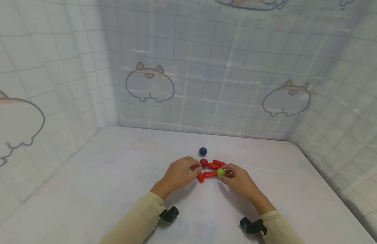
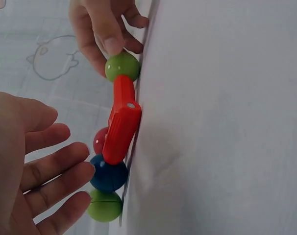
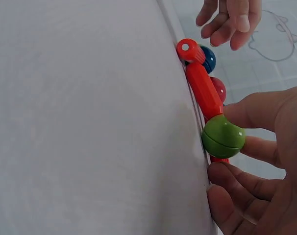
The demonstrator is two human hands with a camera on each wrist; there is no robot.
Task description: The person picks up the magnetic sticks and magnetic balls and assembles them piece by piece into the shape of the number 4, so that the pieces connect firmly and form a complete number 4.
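My right hand pinches a green ball between thumb and fingers, low at the tabletop. A red rod runs left from that ball. At its other end a second red rod lies angled, its round end with a pale centre showing in the right wrist view. My left hand hovers beside this rod, fingers loosely bent and holding nothing in the left wrist view. Behind are a dark red ball and two more red rods. Another green ball is mostly hidden by my left hand in the head view.
A dark blue ball sits farther back on the white tabletop. Pale checked curtains with cartoon animals enclose the table at the back and both sides. Black wrist devices stick out from both sleeves.
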